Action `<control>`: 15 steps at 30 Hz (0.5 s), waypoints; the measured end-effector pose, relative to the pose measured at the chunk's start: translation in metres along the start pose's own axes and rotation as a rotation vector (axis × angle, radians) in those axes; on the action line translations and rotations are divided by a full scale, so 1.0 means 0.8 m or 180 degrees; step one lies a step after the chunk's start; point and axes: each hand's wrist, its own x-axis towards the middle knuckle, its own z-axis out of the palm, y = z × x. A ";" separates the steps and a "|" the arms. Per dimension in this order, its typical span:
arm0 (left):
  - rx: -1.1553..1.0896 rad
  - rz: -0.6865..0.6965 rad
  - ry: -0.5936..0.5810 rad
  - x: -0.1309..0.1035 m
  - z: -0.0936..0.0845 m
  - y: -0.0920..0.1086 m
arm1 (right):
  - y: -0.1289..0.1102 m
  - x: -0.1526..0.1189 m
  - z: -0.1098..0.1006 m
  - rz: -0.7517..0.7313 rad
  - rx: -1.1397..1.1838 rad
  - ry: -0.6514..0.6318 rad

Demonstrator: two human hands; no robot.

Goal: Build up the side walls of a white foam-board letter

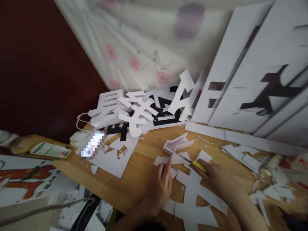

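A yellow-handled craft knife (199,166) is gripped in my right hand (214,176), its thin blade pointing up and left. The blade tip reaches a small white folded foam piece (177,144) with raised edges. Close below that piece is my left hand (161,183), its fingers drawn together near a scrap of white board; whether they pinch anything is hidden. Under and between both hands lies a large white cut-out character (192,195) on the wooden table (141,162).
Stacked white cut-out characters (138,112) stand at the back beside a blurred-out phone (92,144). A bottle (43,147) lies at the left. Large white boards (223,67) lean at the back right. Scraps (245,157) and a glue tube (271,164) are at the right.
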 end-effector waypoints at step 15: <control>-0.0245 -0.0021 -0.0031 0.004 -0.011 -0.001 | 0.038 -0.010 0.028 -0.0281 -0.0212 -0.0038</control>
